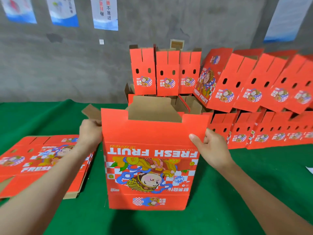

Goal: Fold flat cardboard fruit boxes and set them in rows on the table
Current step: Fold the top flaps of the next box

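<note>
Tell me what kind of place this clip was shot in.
Probably a fruit-packing workshop or storeroom: bare concrete wall with printed notices, a green-covered table, rows of folded red fruit boxes beside a stack of flat ones.

One box (152,167) stands on the table (237,184) in the middle, close to the person. The left hand (90,131) holds its left edge and the right hand (211,146) holds its right edge. A pile of flat boxes (42,163) lies on the table to the left. Behind the box and to its right, folded boxes (271,133) stand in a row, with a top row (254,82) on them. The wall (50,65) is behind everything.
</note>
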